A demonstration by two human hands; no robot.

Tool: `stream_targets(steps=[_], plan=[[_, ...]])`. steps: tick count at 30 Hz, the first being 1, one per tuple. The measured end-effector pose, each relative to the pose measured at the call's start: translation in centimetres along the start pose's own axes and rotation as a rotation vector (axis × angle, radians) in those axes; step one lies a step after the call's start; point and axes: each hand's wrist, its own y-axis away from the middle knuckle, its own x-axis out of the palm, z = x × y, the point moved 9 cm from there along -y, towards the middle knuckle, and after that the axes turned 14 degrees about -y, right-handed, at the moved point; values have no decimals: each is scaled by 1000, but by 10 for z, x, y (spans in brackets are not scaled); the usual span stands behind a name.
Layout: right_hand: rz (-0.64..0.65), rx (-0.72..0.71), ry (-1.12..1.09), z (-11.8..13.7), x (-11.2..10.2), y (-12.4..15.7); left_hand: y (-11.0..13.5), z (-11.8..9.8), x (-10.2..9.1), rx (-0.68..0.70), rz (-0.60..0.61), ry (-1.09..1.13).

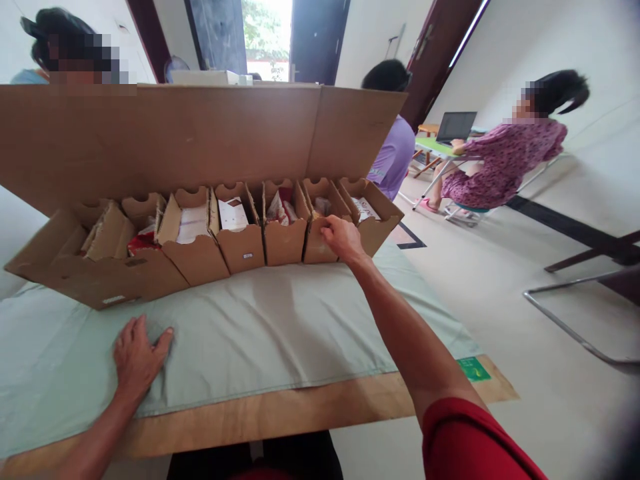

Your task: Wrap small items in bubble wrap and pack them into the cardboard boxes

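A long cardboard tray (90, 283) with a tall back flap lies across the table and holds several small open cardboard boxes with packets and papers inside. My right hand (342, 239) reaches forward and its fingers are closed on the front rim of one small box (317, 248), second from the right end. My left hand (138, 353) rests flat on the pale green cloth (260, 333) in front of the tray, fingers spread, holding nothing.
The wooden table edge (280, 413) runs below the cloth. A person sits behind the tray at the far left. Two more people sit at a small table with a laptop (454, 125) at the right. Metal chair legs (575, 320) stand on the floor, right.
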Motion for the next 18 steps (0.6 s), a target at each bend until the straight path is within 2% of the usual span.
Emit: stream_targets(steps=[3, 5, 8, 11, 14, 18], plan=[[27, -57, -132, -3, 4, 12, 0, -2, 1, 12, 27, -50], [-21, -93, -253, -12, -3, 25, 1, -2, 0, 21, 23, -63], [-190, -89, -357, -42, -32, 46, 1, -1, 0, 39, 12, -82], [-303, -52, -295, -74, -66, 53, -1, 2, 4, 54, 4, -109], [-253, 8, -167, -93, -84, 38, -2, 6, 5, 48, -31, -113], [-74, 104, 13, -102, -76, 10, -3, 4, 4, 40, -2, -104]])
